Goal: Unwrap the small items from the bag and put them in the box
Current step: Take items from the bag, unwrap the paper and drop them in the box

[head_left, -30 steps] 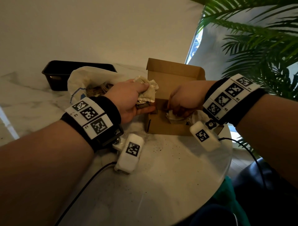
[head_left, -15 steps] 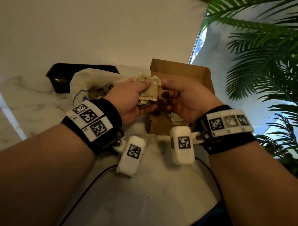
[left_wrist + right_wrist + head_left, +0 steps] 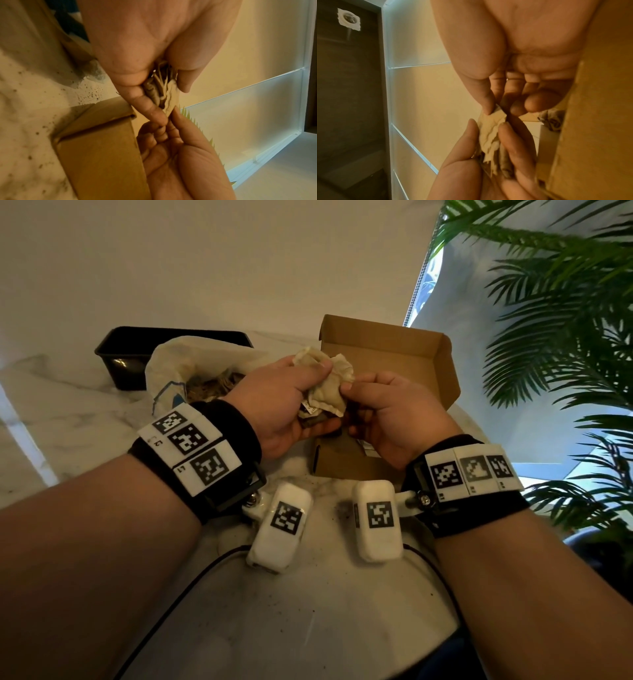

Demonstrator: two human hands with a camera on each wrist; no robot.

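Observation:
My left hand [image 3: 291,402] grips a crumpled beige paper-wrapped bundle [image 3: 325,385] just above the front left corner of the open cardboard box [image 3: 383,361]. My right hand [image 3: 387,409] pinches the bundle's right edge between thumb and forefinger. In the left wrist view the bundle [image 3: 164,92] shows folded layers between my fingers, with the box [image 3: 99,146] below. In the right wrist view the paper [image 3: 491,128] is pinched from both sides. A white bag [image 3: 191,371] with brownish contents lies open behind my left wrist. What is inside the wrapping is hidden.
A black plastic tray [image 3: 137,350] stands at the back left of the marble table [image 3: 325,611]. Dark crumbs dot the table by the box. A palm plant [image 3: 555,320] reaches in from the right, past the table's rounded edge.
My right hand has come up out of the box and taken hold of the bundle's edge. My left hand has kept the bundle roughly in place above the box corner.

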